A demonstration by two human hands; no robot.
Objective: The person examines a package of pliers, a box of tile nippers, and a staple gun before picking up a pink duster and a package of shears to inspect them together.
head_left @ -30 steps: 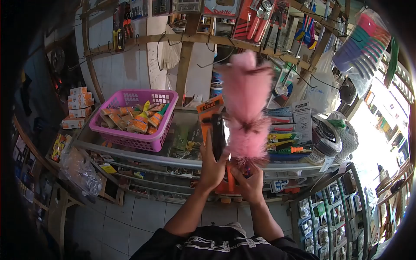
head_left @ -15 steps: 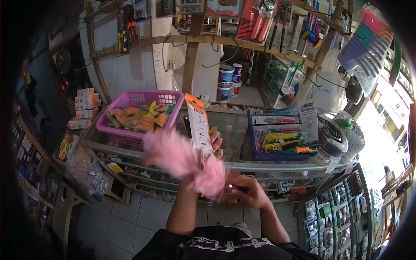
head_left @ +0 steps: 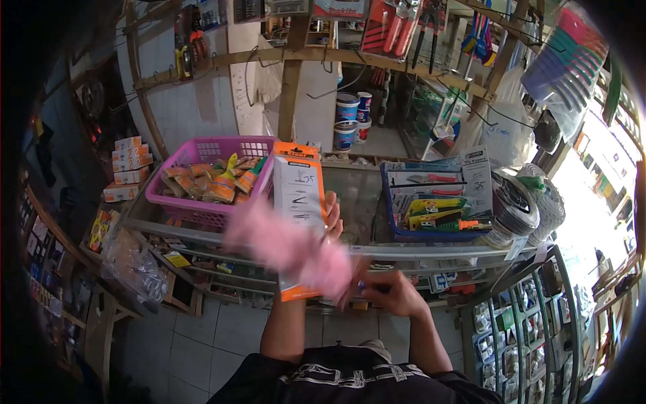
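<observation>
My left hand (head_left: 331, 219) holds up a long orange and white packaged item (head_left: 297, 202) in front of the glass counter (head_left: 363, 195); most of the hand is hidden behind the package and the duster. My right hand (head_left: 390, 293) grips the handle of a pink feather duster (head_left: 289, 246), whose blurred head lies across the lower part of the package and points left.
A pink basket (head_left: 202, 182) of small packets sits on the counter's left. A blue tray (head_left: 434, 202) of tools and coiled wire (head_left: 515, 209) sit on its right. Tools hang on wooden racks above. A wire display rack (head_left: 518, 323) stands at the right.
The duster swung down from upright to lying across the package, pointing left. My left hand has turned the package so its flat face shows and lifted it slightly.
</observation>
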